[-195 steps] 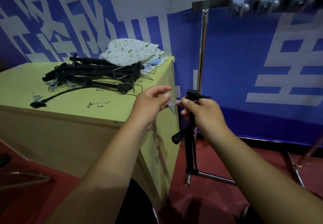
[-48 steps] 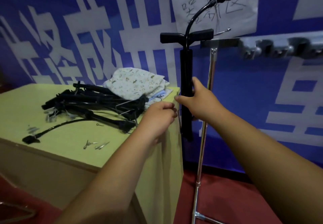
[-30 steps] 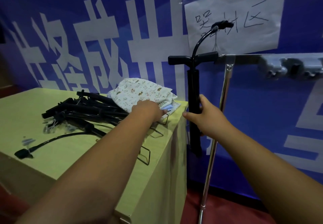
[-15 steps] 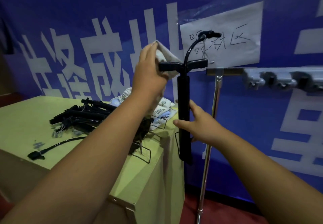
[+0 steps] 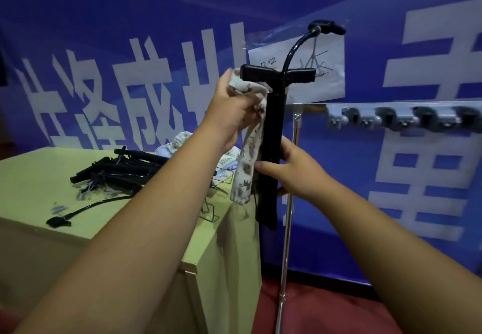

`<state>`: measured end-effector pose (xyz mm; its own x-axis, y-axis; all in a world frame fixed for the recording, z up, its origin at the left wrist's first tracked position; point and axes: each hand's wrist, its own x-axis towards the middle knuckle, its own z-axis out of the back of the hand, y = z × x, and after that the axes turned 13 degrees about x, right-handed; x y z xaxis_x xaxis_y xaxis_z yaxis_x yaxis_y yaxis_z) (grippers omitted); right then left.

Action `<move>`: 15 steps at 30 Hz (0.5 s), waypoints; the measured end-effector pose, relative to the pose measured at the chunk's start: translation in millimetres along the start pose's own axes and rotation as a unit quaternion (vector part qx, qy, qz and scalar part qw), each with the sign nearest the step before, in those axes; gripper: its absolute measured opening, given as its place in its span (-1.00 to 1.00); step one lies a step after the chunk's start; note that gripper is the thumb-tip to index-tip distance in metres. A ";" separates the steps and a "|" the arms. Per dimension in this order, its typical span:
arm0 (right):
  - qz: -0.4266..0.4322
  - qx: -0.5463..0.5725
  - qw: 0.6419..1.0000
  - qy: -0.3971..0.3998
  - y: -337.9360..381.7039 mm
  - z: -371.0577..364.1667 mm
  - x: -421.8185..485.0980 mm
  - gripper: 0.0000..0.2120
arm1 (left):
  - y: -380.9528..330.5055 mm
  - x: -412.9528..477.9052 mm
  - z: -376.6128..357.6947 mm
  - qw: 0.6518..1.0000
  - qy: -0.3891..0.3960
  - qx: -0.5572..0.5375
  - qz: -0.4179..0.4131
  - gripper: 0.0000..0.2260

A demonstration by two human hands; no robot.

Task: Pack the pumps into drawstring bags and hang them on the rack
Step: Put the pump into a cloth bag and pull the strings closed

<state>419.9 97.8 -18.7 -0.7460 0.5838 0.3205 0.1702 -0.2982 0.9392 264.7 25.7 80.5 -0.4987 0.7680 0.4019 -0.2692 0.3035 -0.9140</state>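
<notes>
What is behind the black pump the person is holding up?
Behind the pump is a blue banner with a taped paper sign and the shiny rack pole. The pump's handle and hose cover part of the sign's writing.

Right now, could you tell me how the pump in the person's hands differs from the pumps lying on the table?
The held pump stands upright off the table; the piled pumps lie flat on the table. The held pump is alone, gripped at its barrel by the right hand, with a bag in the left hand beside it; the piled pumps are tangled together, untouched. All are black and unbagged.
</notes>
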 end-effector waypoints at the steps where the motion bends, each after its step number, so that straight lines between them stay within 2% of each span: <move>1: -0.005 0.000 1.000 -0.006 -0.8 1.3 -5.0 -0.55 | 7.2 -6.3 -1.0 1.000 0.002 -0.019 0.025 -0.22; 2: -0.013 0.003 1.000 -0.014 -1.7 2.4 -11.3 -0.55 | 15.5 -14.8 -1.1 0.999 0.003 -0.011 0.046 -0.20; 4: -0.036 0.025 0.998 -0.034 -7.4 4.5 -22.1 -0.60 | 33.8 -35.8 -1.4 0.993 0.006 0.097 0.069 -0.31; 6: -0.053 0.025 0.996 -0.062 -19.9 5.6 -30.9 -0.67 | 62.2 -59.8 -1.7 0.971 0.027 0.219 0.086 -0.49; 8: -0.072 0.024 0.994 -0.084 -35.6 6.0 -41.2 -0.69 | 87.7 -85.4 -6.2 0.952 0.070 0.264 0.135 -0.52; 11: -0.097 0.016 0.989 -0.106 -61.2 6.5 -60.1 -0.71 | 125.6 -122.2 -14.7 0.921 0.157 0.315 0.168 -0.34; 13: -0.123 0.018 0.985 -0.116 -78.6 8.0 -72.4 -0.71 | 151.4 -144.2 -22.5 0.906 0.199 0.342 0.150 -0.17; 15: -0.144 0.015 0.981 -0.126 -98.6 9.1 -81.2 -0.69 | 177.0 -158.4 -28.4 0.907 0.209 0.348 0.114 -0.08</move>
<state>469.6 86.6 -136.2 -0.5833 0.8101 0.0588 -0.0025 -0.0742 0.9972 319.5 -26.2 -146.6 -0.2903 0.9567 0.0191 -0.7260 -0.2072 -0.6558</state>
